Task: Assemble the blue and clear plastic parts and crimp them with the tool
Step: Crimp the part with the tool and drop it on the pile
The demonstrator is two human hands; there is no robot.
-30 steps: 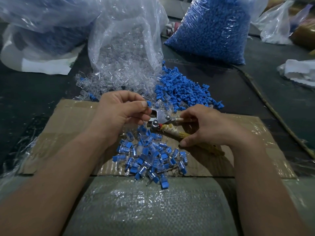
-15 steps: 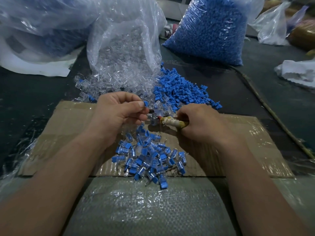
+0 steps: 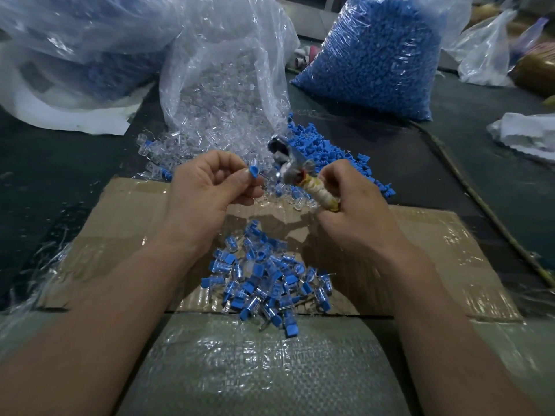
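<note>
Left hand (image 3: pixel 210 190): thumb and forefinger pinch one blue part (image 3: pixel 253 172), held up just left of the tool. Whether a clear sleeve is already on it is hard to tell through the blur.

Right hand (image 3: pixel 357 217): fingers wrapped round the taped handle of the crimp tool (image 3: pixel 300 172). Metal head tilted up toward far left, apart from the piece.

Step, as judged: piece fitted or nearly so, crimp not yet made. The next move calls for seating the piece squarely in the tool's head, then one firm squeeze.

Finished pieces (image 3: pixel 264 280) heaped near, on the cardboard (image 3: pixel 450 250). Loose clear parts (image 3: pixel 192 145) far left; loose blue parts (image 3: pixel 327 148) far right.
</note>
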